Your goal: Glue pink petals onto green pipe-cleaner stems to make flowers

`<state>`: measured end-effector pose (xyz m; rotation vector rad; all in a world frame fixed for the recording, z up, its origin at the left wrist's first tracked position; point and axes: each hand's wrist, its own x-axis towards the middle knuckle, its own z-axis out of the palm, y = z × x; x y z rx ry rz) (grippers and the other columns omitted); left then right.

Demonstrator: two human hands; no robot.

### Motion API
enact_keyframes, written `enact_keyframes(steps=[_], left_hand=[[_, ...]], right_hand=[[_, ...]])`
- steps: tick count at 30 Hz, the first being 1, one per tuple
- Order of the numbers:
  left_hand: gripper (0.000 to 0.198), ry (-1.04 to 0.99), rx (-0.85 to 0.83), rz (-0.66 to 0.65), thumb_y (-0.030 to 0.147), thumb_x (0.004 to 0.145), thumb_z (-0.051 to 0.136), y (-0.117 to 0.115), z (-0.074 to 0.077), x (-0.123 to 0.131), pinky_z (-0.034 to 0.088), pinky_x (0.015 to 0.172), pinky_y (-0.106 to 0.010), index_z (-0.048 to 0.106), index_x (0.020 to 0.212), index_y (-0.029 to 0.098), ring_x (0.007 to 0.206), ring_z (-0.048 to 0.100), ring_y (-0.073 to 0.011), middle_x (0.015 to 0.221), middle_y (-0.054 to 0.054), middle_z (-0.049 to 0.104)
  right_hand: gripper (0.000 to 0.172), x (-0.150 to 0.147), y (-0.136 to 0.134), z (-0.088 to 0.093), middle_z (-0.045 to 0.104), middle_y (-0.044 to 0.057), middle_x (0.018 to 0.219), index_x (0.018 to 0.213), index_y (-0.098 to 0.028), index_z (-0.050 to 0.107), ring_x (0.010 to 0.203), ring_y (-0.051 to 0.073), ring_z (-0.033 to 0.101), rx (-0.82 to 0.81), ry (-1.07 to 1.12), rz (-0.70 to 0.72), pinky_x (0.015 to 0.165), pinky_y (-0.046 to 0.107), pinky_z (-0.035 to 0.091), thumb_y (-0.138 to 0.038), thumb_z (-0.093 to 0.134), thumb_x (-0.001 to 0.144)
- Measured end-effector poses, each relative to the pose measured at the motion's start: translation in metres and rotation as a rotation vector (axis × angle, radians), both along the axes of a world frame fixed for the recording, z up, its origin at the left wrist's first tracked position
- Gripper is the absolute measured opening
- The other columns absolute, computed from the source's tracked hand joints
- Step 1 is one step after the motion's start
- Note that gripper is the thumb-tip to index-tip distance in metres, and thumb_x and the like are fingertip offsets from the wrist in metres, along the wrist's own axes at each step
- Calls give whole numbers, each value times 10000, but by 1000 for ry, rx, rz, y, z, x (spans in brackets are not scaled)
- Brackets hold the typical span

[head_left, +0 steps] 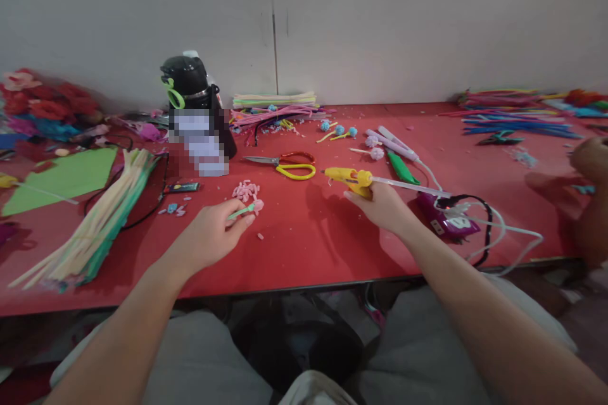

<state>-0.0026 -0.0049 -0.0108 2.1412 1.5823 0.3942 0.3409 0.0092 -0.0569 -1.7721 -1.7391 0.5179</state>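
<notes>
Pinched in my left hand (216,231) is a small pipe-cleaner flower (257,206) with a pink fuzzy head and a green stem. Just behind it lies a heap of short pink fuzzy pieces (246,190), and one loose bit rests nearer me. My right hand (382,205) is wrapped round a yellow hot glue gun (348,177), its nozzle pointing left and a clear glue stick (408,186) jutting from its back. The two hands are apart. Scissors (294,166) with one red and one yellow handle loop lie between and beyond them.
A black bottle (199,107) stands behind my left hand, beside a bundle of cream and green pipe cleaners (104,221). A purple power box (449,218) with tangled cables sits right of the glue gun. Another person's hand (591,168) is at the right edge.
</notes>
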Motion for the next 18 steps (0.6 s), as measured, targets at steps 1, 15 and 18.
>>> enact_keyframes(steps=[1,15,18], left_hand=[[320,-20,-27,8,487,918,539,0,-3,0,499,720,-267,663,1053,224,925,711,-242,1005,-56,760],[306,345,220,235,413,896,501,38,4,-27,291,593,-300,474,661,219,663,579,-218,666,-48,592],[318,330,157,235,461,859,552,39,2,-25,312,602,-294,485,663,219,667,583,-221,671,-49,597]], right_hand=[[291,1,3,-1,546,8,611,699,-209,518,557,172,498,-12,-22,-1,541,299,353,-449,597,843],[548,12,-35,33,381,-28,550,572,-231,343,547,138,350,-18,-140,199,562,305,253,-639,488,908],[527,-7,-42,33,395,-32,555,586,-225,344,549,131,338,-19,-123,338,557,300,244,-586,498,937]])
